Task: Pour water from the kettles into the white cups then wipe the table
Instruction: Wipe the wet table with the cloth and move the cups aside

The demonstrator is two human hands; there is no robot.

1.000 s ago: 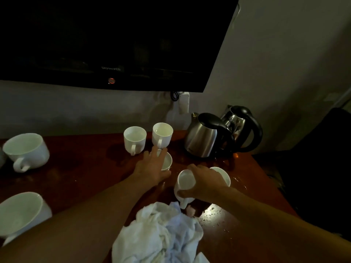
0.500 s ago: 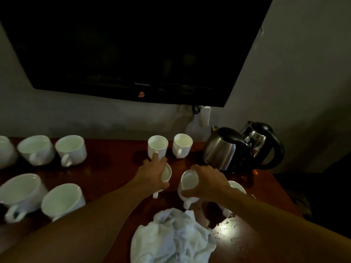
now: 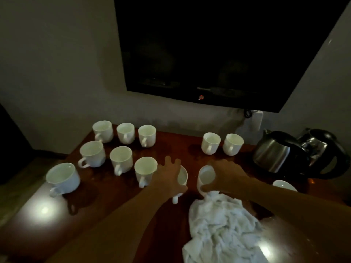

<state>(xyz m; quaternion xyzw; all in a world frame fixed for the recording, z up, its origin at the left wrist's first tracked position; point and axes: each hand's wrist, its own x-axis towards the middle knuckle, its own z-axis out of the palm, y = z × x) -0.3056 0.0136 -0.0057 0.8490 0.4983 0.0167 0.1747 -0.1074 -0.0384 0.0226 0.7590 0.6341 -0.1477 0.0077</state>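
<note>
Currently, head view: I log each hand gripping one white cup on the wet table (image 3: pixel 106 205).
Left hand (image 3: pixel 168 179) clasps left cup (image 3: pixel 182 176); right hand (image 3: pixel 227 176) clasps right cup (image 3: pixel 206 176); white cloth (image 3: pixel 222 230) just beside; two kettles (image 3: pixel 275 150) far right.

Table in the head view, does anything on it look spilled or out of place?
Yes. A crumpled white cloth lies heaped on the table near the front edge, partly over the base of the cup that the right hand grips. Small droplets glint on the wood right of the cloth. The other cups stand upright.
</note>
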